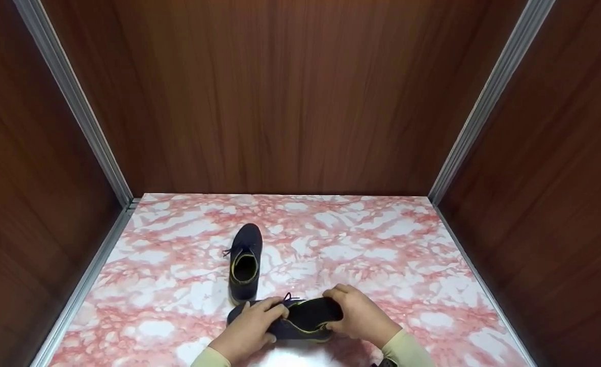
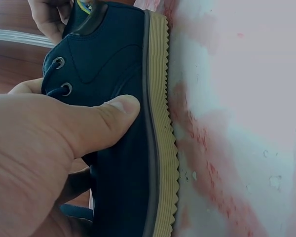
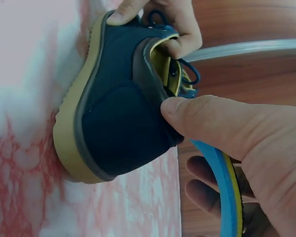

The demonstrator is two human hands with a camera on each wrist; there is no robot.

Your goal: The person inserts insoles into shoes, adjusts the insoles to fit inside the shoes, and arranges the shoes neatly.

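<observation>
A dark navy lace-up shoe [image 1: 306,334] with a ridged tan sole [image 2: 160,123] lies sideways near the front, toe to the left. My left hand [image 1: 253,322] grips its front part, thumb on the near side below the laces. At the heel end, my right hand [image 1: 360,314] holds the collar, its thumb on the rim in the right wrist view. Yellow lining [image 3: 160,64] shows inside the opening. Just behind the toe stands a matching shoe [image 1: 248,238], upright and pointing away, touched by neither hand.
The red-and-white marbled tabletop [image 1: 382,239] is enclosed by a brown wood-grain back wall [image 1: 290,102] and side walls with grey metal corner strips. A curved blue strip with a yellow edge [image 3: 228,192] shows by the right fingers; what it is, I cannot tell.
</observation>
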